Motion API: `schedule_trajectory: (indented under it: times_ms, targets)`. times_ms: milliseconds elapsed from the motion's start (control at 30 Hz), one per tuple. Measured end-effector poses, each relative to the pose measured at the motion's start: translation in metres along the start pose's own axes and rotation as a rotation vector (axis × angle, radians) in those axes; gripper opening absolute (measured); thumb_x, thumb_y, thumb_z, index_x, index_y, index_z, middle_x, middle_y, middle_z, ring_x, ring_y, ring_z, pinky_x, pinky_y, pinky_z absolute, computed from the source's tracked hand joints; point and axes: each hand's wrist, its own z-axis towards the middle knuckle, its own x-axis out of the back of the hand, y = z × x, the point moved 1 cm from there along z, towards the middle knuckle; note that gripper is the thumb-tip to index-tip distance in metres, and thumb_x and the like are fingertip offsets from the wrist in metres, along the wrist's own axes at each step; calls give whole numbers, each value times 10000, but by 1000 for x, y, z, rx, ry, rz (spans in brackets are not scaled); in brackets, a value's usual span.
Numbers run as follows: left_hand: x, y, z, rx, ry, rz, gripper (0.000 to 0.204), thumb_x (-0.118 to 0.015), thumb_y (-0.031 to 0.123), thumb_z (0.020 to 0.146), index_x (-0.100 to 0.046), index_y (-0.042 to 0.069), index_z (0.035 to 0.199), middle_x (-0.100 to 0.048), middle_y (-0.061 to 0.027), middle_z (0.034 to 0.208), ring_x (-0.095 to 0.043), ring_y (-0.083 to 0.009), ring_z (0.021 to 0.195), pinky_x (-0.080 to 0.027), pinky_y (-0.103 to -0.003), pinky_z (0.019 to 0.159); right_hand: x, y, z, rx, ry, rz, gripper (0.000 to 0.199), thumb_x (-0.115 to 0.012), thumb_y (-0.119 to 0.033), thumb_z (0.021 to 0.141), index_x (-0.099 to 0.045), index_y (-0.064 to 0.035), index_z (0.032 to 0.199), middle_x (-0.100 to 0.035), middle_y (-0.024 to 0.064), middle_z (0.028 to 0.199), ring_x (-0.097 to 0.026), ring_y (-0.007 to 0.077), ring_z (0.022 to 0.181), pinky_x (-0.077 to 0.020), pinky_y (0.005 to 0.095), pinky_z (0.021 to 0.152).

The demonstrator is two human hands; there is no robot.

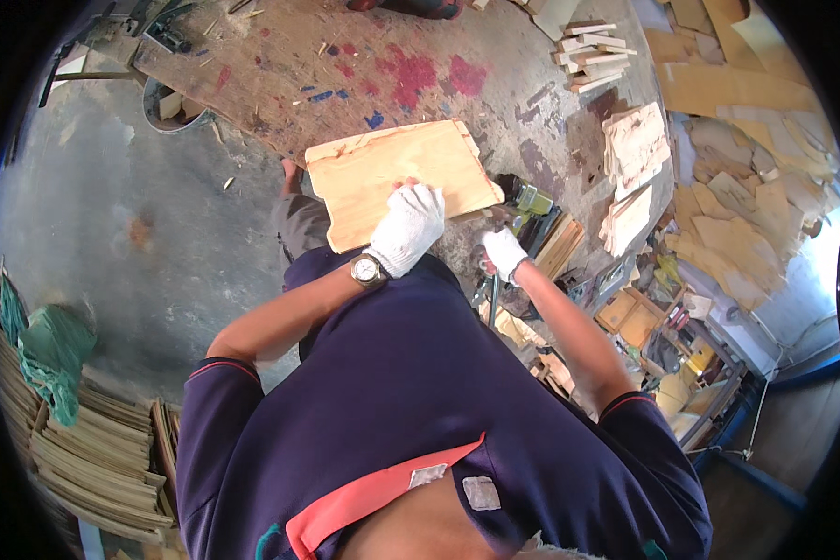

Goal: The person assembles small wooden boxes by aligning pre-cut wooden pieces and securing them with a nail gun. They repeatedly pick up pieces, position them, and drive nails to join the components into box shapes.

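Note:
A pale wooden board (397, 168) with wavy cut ends lies in front of me, partly over the worn bench. My left hand (409, 224), in a white knit glove with bare fingertips, bears down on its near half, fingers bent and close together. To the right, my right hand (505, 252), also gloved, is closed beside a metal rod-like part (493, 297). What sits inside those fingers is hidden. A green and black power tool (532, 199) lies just beyond it, close to the board's right corner.
Stacked wood pieces (637, 145) and a pile of short strips (593, 58) lie on the bench (280, 84) at right. Thin offcuts (737, 187) heap up beyond. A round container (170, 107) stands far left; slats (93, 457) and a green bag (56, 350) lie near left.

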Motion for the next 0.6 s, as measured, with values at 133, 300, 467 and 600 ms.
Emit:
schedule_trajectory:
  times_ms: [133,300,467,600]
  targets:
    - [-15,-2,-14,-52,62,73,251,-614,167,871,-623,52,1094,-677,-261,1098,-673,-313,863,-528,-379,716,-19,23,6,-74,-68,68,201,-523,-227,927,-477,-110,771,-398,35,555,-390,175,391,-304,342,367]
    - [0,-28,-5,-28,91,-129,235,-627,165,847,-615,76,1064,-656,-154,991,-653,-292,889,-536,-378,658,-29,13,-14,58,10,247,288,-629,-261,926,-464,-120,737,-441,29,566,-431,154,405,-306,323,350]
    - [47,-73,24,14,29,-476,248,-659,185,843,-612,80,1062,-686,-117,975,-680,-302,824,-557,-428,678,-3,-31,-83,567,45,691,177,-732,-237,949,-619,-105,979,-440,-62,603,-390,51,432,-284,241,367]
    - [68,-101,35,127,303,-820,360,-734,196,781,-632,94,1112,-706,-119,942,-707,-324,856,-564,-418,727,22,-53,-123,845,138,663,321,-703,-386,973,-606,-105,852,-505,-57,637,-438,32,513,-337,223,465]
